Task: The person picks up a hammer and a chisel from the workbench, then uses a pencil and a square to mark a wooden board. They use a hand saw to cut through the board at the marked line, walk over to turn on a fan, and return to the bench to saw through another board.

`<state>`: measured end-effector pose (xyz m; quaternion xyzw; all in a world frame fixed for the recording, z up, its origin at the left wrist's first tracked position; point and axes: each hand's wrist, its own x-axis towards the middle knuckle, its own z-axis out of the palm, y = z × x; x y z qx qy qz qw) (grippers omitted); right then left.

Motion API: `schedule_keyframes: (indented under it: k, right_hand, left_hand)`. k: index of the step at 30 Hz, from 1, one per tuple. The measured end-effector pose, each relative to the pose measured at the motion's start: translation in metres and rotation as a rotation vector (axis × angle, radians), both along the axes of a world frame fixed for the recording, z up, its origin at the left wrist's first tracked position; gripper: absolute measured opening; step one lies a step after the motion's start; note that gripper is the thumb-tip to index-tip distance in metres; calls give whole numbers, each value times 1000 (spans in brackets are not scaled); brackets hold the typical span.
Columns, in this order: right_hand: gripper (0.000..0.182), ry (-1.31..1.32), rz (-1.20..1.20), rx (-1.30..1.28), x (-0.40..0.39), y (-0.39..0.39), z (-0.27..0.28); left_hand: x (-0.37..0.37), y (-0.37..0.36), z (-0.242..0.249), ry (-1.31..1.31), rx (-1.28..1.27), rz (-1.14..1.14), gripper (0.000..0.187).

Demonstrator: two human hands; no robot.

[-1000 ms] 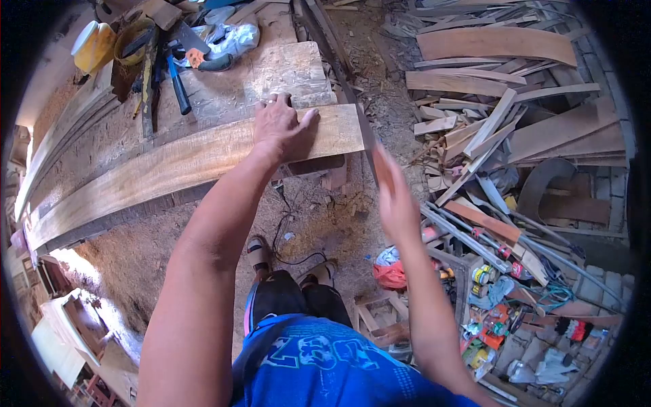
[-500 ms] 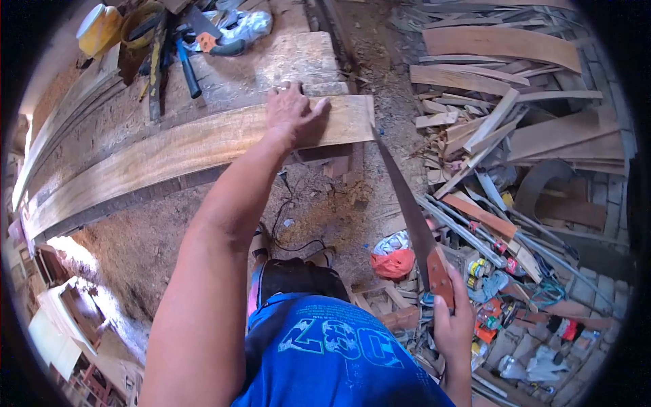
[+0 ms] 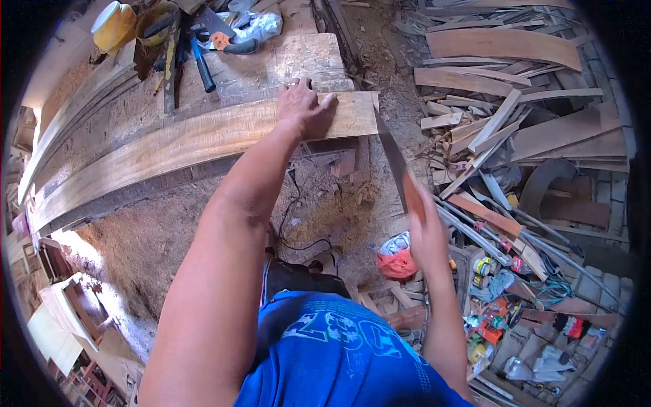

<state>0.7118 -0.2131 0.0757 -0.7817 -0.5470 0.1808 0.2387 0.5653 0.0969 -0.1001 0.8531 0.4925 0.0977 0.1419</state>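
Note:
A long curved wooden board (image 3: pixel 183 139) lies along the front edge of the workbench (image 3: pixel 271 64). My left hand (image 3: pixel 302 107) rests spread on the board near its right end, fingers apart and pointing to the far side. My right hand (image 3: pixel 428 227), slightly blurred, is wrapped round the brown handle of a handsaw (image 3: pixel 393 159). The saw's blade meets the board at its right end, where a thin strip of wood shows beyond the blade.
A hammer (image 3: pixel 202 64), a second saw (image 3: pixel 220 34) and a yellow container (image 3: pixel 114 27) are on the bench. Wood offcuts (image 3: pixel 502 44) fill the right side. A red bag (image 3: pixel 397 264) and a cable (image 3: pixel 288 224) lie on the floor.
My right hand has pushed the saw forward and up to the left, so less blade shows on the near side of the board. My left hand stays on the board.

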Motion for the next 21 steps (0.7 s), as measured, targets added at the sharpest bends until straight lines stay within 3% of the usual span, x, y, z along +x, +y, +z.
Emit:
schedule_keyframes:
  k: [3, 5, 7, 9, 10, 13, 16, 18, 20, 21]
  right_hand:
    - [56, 81, -149, -166, -23, -103, 61]
    - [56, 110, -155, -159, -18, -103, 58]
    - [56, 78, -128, -174, -2, -58, 9]
    - [59, 5, 59, 134, 20, 43, -67]
    - [54, 119, -60, 62, 18, 90, -73]
    - [54, 17, -93, -133, 39, 169, -88]
    - [55, 35, -35, -10, 32, 125, -81]
    - [63, -45, 33, 151, 20, 42, -69]
    - [56, 66, -116, -114, -6, -45, -13]
    - [54, -14, -94, -75, -10, -89, -2]
  left_hand:
    - [3, -1, 2, 31, 26, 2, 72]
    - [2, -2, 2, 18, 114, 13, 72]
    - [-1, -4, 21, -7, -16, -6, 72]
    - [-3, 1, 21, -39, -126, -8, 71]
    - [1, -1, 15, -52, -86, 14, 70]
    - [-4, -4, 25, -55, -42, 4, 66]
    - [-3, -6, 22, -86, -108, 21, 66]
    - [-4, -1, 9, -43, -40, 5, 69]
    - [1, -4, 2, 0, 110, 25, 75]
    - [1, -5, 1, 0, 101, 24, 75]
